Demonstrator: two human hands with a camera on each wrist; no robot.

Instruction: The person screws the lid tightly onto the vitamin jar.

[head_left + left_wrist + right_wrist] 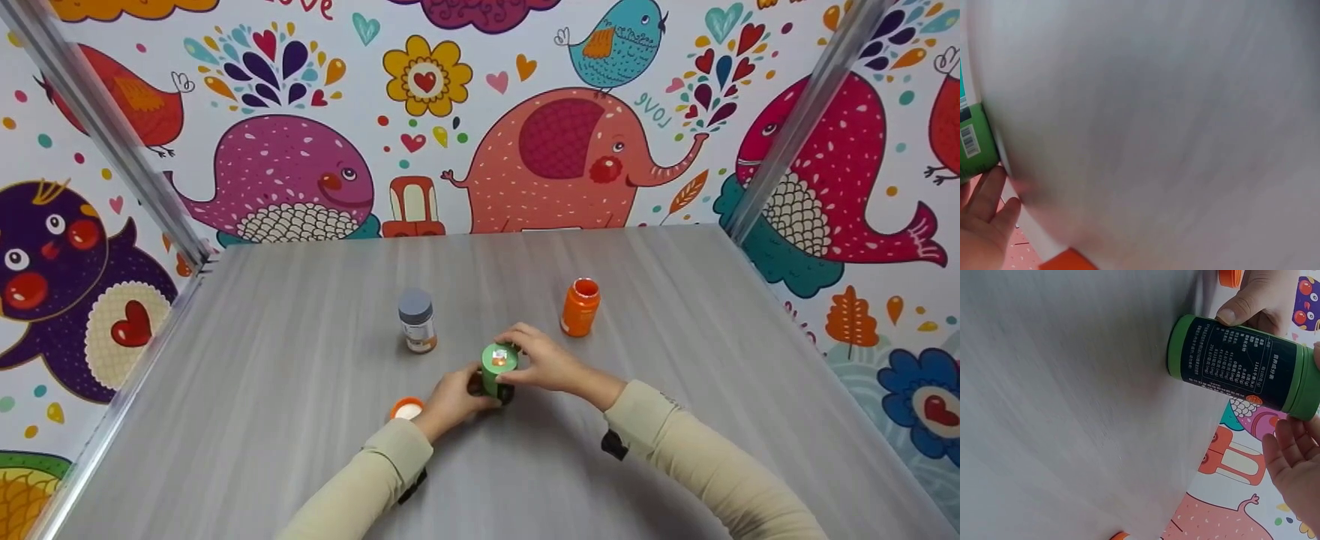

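A green jar [492, 381] with a dark printed label stands near the middle of the table. Around its lower body my left hand [452, 401] grips it, the thumb lying along the label in the right wrist view. Its green lid [1303, 382] has a shiny sticker on top, seen from the head. My right hand [551, 362] holds this lid by the edge, thumb on one side and fingers on the other. In the left wrist view, part of the jar [977, 140] shows a barcode beside the left fingers.
Farther back at the left stands a bottle with a grey cap [417, 321]. An orange bottle [580, 309], its mouth uncovered, stands back right. By the left wrist lies an orange cap [407, 409], pale inside up. A patterned wall [427, 150] rises behind the table [300, 337].
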